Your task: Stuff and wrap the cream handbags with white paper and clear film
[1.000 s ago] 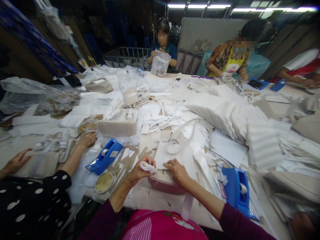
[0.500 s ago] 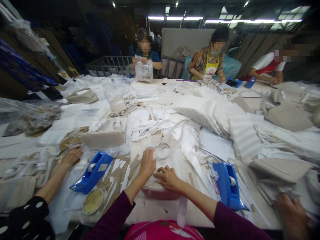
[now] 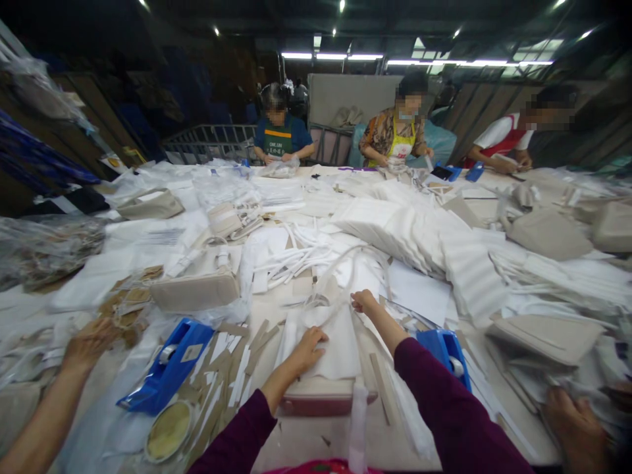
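Observation:
A beige handbag (image 3: 320, 386) with a reddish-brown lower side lies in front of me, partly covered by a thin white sheet (image 3: 340, 349). My left hand (image 3: 307, 350) rests on the sheet with its fingers stretched out. Beyond the bag's right side, my right hand (image 3: 364, 301) is closed, its fingertips pressed together beside a pale wrapped strap (image 3: 340, 304). What it pinches is too small to make out. The strap loops from the bag's far end towards the pile behind it.
Blue tape dispensers stand on the left (image 3: 172, 362) and right (image 3: 447, 352). A round yellowish tin (image 3: 169, 431) sits near the front. Co-workers' hands show at left (image 3: 91, 342) and right (image 3: 573, 418). White padding sheets (image 3: 395, 220) pile up behind, and people work across the table.
My right hand has lifted off the bag and reached forward and right, closing its fingers. My left hand has come back onto the white sheet, which now lies more over the bag.

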### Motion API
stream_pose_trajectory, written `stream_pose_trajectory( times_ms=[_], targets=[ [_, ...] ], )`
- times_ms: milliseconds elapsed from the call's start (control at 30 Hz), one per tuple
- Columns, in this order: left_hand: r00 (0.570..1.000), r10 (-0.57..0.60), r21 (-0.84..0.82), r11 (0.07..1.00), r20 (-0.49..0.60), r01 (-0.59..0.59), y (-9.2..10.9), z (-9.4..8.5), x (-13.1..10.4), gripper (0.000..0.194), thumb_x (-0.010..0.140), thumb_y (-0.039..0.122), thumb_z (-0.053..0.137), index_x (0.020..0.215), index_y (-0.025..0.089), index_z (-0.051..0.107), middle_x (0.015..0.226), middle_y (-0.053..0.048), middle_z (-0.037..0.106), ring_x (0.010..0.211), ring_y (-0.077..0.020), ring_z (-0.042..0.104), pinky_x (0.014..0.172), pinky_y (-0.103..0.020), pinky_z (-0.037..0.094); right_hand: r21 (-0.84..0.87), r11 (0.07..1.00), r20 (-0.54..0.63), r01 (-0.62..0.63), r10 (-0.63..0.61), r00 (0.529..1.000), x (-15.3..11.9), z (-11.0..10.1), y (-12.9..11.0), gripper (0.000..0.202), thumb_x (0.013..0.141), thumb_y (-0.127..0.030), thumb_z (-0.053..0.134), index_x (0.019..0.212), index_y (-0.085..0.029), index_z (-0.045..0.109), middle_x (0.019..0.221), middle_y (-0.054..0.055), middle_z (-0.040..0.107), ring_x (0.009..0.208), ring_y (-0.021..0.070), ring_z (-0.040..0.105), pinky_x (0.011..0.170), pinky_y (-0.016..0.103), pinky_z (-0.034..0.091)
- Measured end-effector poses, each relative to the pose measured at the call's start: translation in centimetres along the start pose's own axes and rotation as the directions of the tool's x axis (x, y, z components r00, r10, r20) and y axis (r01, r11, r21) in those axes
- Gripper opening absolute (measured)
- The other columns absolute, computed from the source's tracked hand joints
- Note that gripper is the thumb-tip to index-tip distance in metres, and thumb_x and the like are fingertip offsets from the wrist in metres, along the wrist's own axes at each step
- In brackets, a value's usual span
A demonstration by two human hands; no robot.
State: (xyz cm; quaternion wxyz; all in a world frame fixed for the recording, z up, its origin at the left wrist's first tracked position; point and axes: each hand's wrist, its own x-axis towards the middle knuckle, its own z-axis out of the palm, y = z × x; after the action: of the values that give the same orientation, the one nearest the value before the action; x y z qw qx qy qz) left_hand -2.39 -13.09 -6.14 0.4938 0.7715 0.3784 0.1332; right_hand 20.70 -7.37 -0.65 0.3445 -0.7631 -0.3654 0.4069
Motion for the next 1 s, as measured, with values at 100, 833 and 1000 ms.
stream_pose_trajectory(
  times_ms=[100,833,1000],
  targets=[
    [1.000,-0.017,0.013,1.000,0.006,0.017,0.1,0.1,0.1,0.029,0.065,0.011,0.051,0.094,0.018,0.052,0.104,-0.007,0.051,0.107,-0.0208,0.045,0.099,-0.032,0.033,0.114,0.991,0.046,-0.066,0.061,0.997,0.9,0.9,-0.8,0.023,0.088,-0.036,0.054,0.085,-0.014,0.059,0.072,-0.001,0.059,0.058,0.0087,0.054,0.057,0.025,0.047],
    [0.991,-0.128,-0.183,0.976,-0.038,0.119,-1.5,0.2,0.9,0.046,0.061,0.013,0.056,0.107,0.020,0.058,0.100,-0.006,0.058,0.095,-0.0219,0.053,0.095,-0.038,0.040,0.424,0.756,-0.039,0.498,-0.535,0.844,-18.5,-11.6,-4.9,0.008,0.068,-0.017,0.072,0.075,-0.021,0.071,0.085,0.006,0.067,0.074,0.0179,0.061,0.065,0.031,0.054],
    [0.951,-0.269,-0.496,0.853,-0.151,0.163,1.8,-1.1,0.2,0.027,0.068,0.028,0.059,0.093,0.016,0.062,0.093,-0.010,0.065,0.092,-0.0252,0.058,0.091,-0.042,0.044,0.279,0.714,0.108,0.642,-0.687,0.718,-22.7,-10.2,0.6,0.012,0.081,-0.026,0.059,0.082,-0.029,0.071,0.094,0.009,0.067,0.087,0.0255,0.064,0.078,0.043,0.056]
  ],
)
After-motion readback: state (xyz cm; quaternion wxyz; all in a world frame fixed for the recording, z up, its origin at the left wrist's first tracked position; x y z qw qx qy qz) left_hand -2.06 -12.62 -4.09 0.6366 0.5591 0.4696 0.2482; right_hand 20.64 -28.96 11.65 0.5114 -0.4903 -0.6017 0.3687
